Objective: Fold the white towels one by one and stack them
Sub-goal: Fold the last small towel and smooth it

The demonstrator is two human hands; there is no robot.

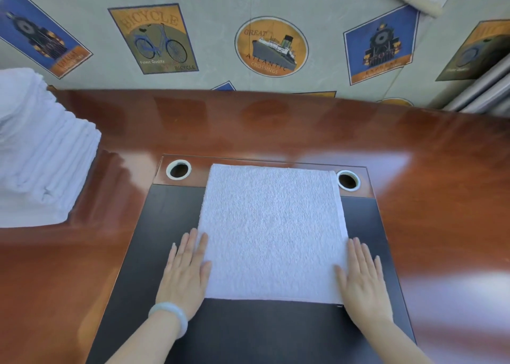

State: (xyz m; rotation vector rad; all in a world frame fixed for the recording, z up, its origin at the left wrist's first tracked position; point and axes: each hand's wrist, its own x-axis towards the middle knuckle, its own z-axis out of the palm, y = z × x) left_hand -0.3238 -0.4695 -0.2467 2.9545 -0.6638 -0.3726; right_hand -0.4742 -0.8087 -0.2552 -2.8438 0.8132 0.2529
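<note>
Nearest the camera, two bare forearms reach forward over a black inlaid panel set into the table. The left wrist wears a pale, milky bangle.

The left hand lies flat with its fingers straight and close together. It holds nothing; its thumb side rests on the near left edge of the folded white towel. The right hand mirrors it at the near right corner, palm down, fingers straight and slightly spread, thumb touching the towel's edge and gripping nothing.

The towel lies flat between the two hands as a neat, roughly square shape. Most of it is on the black panel, and its far edge reaches onto the brown strip beyond. A narrow hem shows along its right side.

Two round cable holes with pale rims sit in that strip: the left hole stands just clear of the towel's far left corner, and the right hole lies just beside its far right corner.

Around the panel the glossy reddish-brown wooden tabletop shows bright reflections. At its left edge stands a tall stack of folded white towels, well apart from the one being handled.

Behind the table, a grey wall covering carries vintage-style prints: a bicycle poster, an oval ocean-liner emblem and a blue locomotive poster. Grey rolls lean at the far right.
</note>
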